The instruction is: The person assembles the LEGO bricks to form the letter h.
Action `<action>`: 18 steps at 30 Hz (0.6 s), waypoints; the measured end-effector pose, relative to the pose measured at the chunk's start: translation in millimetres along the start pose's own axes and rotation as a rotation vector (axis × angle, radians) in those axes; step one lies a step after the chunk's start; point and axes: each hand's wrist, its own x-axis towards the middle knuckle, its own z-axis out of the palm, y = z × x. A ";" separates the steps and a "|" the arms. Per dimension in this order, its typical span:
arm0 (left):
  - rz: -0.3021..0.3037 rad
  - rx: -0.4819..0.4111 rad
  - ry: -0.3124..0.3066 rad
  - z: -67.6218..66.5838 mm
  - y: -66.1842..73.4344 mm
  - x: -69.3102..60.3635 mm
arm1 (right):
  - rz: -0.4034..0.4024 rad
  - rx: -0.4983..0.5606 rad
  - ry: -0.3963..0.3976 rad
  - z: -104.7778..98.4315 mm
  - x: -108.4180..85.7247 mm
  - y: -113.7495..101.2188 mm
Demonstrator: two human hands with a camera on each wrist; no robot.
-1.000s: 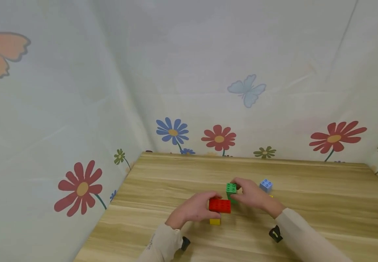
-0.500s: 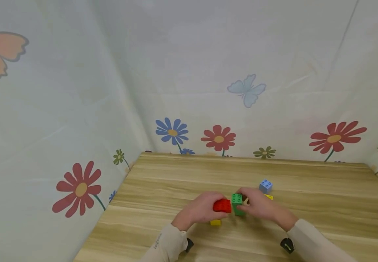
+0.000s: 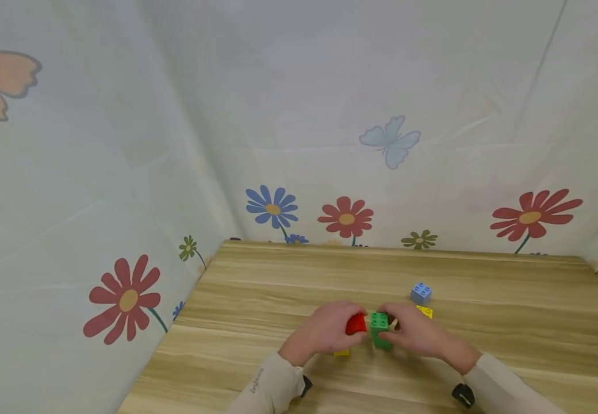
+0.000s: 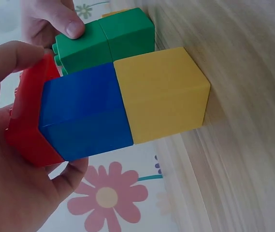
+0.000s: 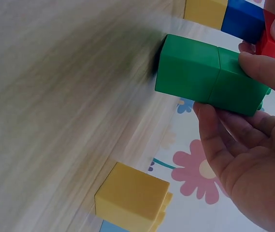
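Observation:
My left hand (image 3: 325, 328) grips a red brick (image 3: 356, 324), thumb on one side and fingers on the other. In the left wrist view the red brick caps a blue brick (image 4: 86, 111), which sits on a yellow brick (image 4: 164, 96) at the table surface. Just to the right, my right hand (image 3: 420, 330) pinches a stack of two green bricks (image 5: 200, 72) between thumb and fingers, near its studded top. A small gap parts the green stack from the red brick in the head view. The left palm hides part of the red brick.
Behind the right hand lie a second yellow brick (image 3: 425, 311) and a light blue brick (image 3: 421, 293), close together on the wooden table (image 3: 257, 276). A flower-printed cloth (image 3: 299, 115) hangs along the table's back and left edges.
The right hand has moved right and towards me with the green stack. The left hand has slid slightly right and covers more of the red brick. The light blue brick stays put.

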 end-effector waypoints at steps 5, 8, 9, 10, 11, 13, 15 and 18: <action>-0.018 -0.007 0.010 1.5 0.0 1.4 | -0.023 0.024 -0.014 2.1 -1.0 1.5; -0.013 -0.036 0.021 2.7 -1.8 1.8 | -0.048 0.012 -0.005 6.2 -0.7 8.2; -0.011 -0.048 0.024 2.8 -2.0 1.9 | -0.053 0.010 -0.004 7.0 -0.5 9.7; -0.007 -0.057 0.026 3.1 -2.1 1.9 | -0.078 -0.004 0.003 8.9 -0.1 14.2; 0.003 -0.063 0.030 3.5 -2.1 2.0 | -0.090 -0.009 0.008 9.6 -0.2 14.9; 0.025 -0.062 0.037 4.7 -2.1 2.9 | -0.112 -0.025 0.014 10.4 0.2 15.0; 0.045 -0.066 0.040 5.2 -1.5 3.8 | -0.115 -0.023 0.008 9.6 0.7 10.9; 0.068 -0.072 0.044 5.8 -1.3 4.8 | -0.104 -0.024 0.008 8.5 0.6 3.6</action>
